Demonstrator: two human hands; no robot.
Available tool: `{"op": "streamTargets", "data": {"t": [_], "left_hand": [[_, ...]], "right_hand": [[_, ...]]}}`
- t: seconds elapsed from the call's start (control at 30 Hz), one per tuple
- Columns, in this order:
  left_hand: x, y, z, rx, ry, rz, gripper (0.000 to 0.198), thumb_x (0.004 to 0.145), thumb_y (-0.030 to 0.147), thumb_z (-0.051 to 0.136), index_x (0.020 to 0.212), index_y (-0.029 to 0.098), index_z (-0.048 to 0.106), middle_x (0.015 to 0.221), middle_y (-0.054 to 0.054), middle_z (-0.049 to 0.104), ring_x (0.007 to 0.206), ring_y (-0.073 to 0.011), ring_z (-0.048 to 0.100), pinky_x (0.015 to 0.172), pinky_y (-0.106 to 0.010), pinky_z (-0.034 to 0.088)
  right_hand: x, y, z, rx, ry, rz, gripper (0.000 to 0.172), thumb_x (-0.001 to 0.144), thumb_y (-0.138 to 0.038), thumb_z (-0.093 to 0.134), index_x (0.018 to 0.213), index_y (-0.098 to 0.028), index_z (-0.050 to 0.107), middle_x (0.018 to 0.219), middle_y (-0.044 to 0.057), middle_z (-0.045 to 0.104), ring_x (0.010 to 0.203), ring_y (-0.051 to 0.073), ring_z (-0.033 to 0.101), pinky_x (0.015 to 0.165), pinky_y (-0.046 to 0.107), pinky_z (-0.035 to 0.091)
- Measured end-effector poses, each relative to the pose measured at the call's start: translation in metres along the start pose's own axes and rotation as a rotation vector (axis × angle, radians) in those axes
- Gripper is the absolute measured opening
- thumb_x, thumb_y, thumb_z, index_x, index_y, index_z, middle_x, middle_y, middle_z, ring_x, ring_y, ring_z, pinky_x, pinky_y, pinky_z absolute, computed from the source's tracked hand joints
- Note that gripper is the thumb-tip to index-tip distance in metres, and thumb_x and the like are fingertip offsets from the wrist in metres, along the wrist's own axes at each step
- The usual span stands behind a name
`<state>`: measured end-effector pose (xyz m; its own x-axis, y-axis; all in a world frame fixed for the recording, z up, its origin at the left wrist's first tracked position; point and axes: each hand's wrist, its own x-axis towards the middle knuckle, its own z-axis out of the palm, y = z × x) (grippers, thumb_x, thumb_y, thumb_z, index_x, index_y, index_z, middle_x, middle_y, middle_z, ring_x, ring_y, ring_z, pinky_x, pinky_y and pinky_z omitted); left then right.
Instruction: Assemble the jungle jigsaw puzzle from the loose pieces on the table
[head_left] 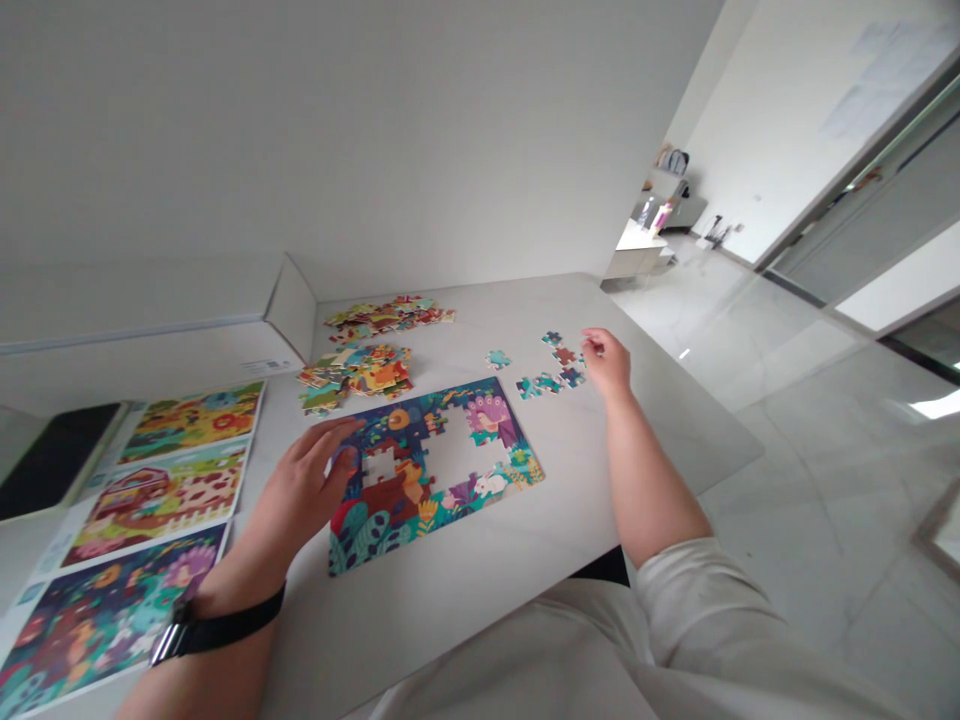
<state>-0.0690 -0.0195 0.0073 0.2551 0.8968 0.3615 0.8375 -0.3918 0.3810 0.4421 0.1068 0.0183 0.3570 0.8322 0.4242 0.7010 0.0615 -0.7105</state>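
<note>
Nearest to the camera is a white sleeve (697, 590) of the person's shirt. Beyond it, the right hand (606, 362) is above the counter (465, 610), toward its right edge. Its fingers (592, 340) are pinched closed, but it cannot be seen if they grip a piece. Just beside them is a small scattered group of loose jigsaw pieces (551, 368). The left hand (304, 487), with a black watch strap (217, 625) on the wrist, has open fingers (337, 440) reaching over the left part of a partly built jigsaw puzzle (427, 480), which has white gaps inside. Two heaps of pieces (356, 372) lie toward the far edge, and three printed picture sheets (161, 500) lie along the left edge.
</note>
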Motion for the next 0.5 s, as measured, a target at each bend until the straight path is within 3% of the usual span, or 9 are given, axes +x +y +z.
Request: {"op": "streamTargets", "data": {"t": [0.13,0.23,0.37,0.5], "left_hand": [[0.000,0.002,0.000,-0.007,0.004,0.019,0.044,0.112,0.043,0.040,0.142,0.022,0.064,0.146,-0.013,0.068,0.136,-0.0298,0.066,0.120,-0.046,0.053],[-0.001,0.003,0.001,-0.011,0.008,0.024,0.044,0.111,0.043,0.042,0.142,0.021,0.064,0.146,-0.013,0.068,0.135,-0.0294,0.067,0.120,-0.045,0.053],[-0.001,0.003,0.001,-0.014,0.000,0.004,0.044,0.110,0.045,0.044,0.142,0.023,0.064,0.146,-0.012,0.068,0.136,-0.0299,0.067,0.119,-0.046,0.054],[0.000,0.001,0.003,-0.007,-0.010,-0.016,0.044,0.109,0.046,0.045,0.142,0.024,0.065,0.145,-0.012,0.069,0.137,-0.0302,0.067,0.120,-0.046,0.053]], "right_hand": [[0.007,0.008,-0.012,-0.054,0.065,0.092,0.031,0.092,-0.025,0.059,0.116,-0.023,0.078,0.109,0.007,0.083,0.095,0.024,0.074,0.099,0.038,0.057],[0.007,0.013,-0.012,-0.110,0.030,0.124,0.024,0.090,-0.022,0.061,0.108,-0.025,0.078,0.108,0.006,0.083,0.098,0.024,0.075,0.098,0.036,0.057],[0.004,0.020,-0.004,-0.232,-0.119,0.130,0.014,0.088,-0.024,0.067,0.097,-0.027,0.078,0.101,0.004,0.084,0.097,0.024,0.075,0.094,0.035,0.056],[0.000,0.026,0.003,-0.319,-0.335,0.102,0.015,0.081,-0.027,0.079,0.096,-0.028,0.083,0.100,0.004,0.084,0.094,0.025,0.076,0.089,0.034,0.056]]}}
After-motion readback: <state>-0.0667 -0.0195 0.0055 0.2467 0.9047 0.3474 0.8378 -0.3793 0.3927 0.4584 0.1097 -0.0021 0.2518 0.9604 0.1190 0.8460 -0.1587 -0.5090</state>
